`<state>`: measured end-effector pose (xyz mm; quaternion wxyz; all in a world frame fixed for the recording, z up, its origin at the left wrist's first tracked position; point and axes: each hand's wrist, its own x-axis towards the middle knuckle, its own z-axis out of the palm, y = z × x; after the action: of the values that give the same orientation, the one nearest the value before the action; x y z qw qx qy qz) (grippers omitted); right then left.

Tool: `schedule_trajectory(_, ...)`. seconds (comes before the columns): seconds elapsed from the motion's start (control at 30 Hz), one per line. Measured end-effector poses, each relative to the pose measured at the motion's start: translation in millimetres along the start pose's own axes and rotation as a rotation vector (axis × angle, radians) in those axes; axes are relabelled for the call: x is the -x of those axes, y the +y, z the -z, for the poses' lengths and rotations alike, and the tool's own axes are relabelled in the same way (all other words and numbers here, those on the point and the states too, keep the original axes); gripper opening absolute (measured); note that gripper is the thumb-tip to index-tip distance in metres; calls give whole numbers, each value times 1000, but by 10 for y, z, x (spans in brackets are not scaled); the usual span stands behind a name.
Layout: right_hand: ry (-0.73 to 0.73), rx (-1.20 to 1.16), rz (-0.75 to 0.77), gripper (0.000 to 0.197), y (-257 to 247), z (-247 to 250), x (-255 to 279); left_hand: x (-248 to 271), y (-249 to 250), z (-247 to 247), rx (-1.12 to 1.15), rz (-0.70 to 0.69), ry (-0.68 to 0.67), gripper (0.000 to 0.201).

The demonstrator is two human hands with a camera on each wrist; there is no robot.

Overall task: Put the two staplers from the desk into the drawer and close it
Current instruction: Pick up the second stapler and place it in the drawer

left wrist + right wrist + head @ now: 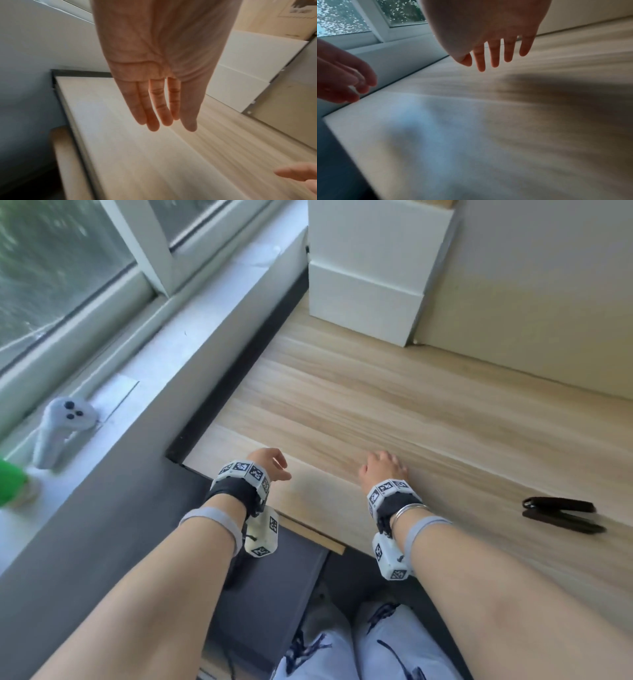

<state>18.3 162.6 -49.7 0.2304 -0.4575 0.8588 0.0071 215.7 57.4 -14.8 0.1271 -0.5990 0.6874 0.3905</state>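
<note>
A black stapler [561,515] lies on the light wooden desk [376,405] at the right, seen as two dark bars side by side; whether that is one stapler or two I cannot tell. My left hand [270,466] hovers over the desk's front left corner, fingers relaxed and empty. My right hand [383,466] is just to its right, low over the desk, far left of the stapler. In the wrist views the left hand [159,116] and right hand [494,58] show straight fingers holding nothing. A pale wood strip [313,534] under the desk's front edge may be the drawer front.
A white stacked cabinet [370,275] stands at the back of the desk. On the window sill [144,385] to the left are a white controller [61,429] and a green object [10,481]. A dark gap [239,364] separates sill and desk.
</note>
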Motion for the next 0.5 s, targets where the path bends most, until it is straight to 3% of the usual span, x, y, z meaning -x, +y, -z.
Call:
schedule_trajectory(0.13,-48,4,-176,38,656,376,-88,-94,654,-251,17,-89,-52,15)
schedule_trajectory(0.3,-140,54,-428,43,1605,699,-67,-220,1390,-684,19,-184,-133,9)
schedule_trajectory(0.4,-143,38,-579,49,2100,808,-14,-292,1759,-980,-2,-239,-182,31)
schedule_trajectory(0.5,-209,59,-694,52,2486,846,15,-328,2059,-1216,-34,-298,-226,31)
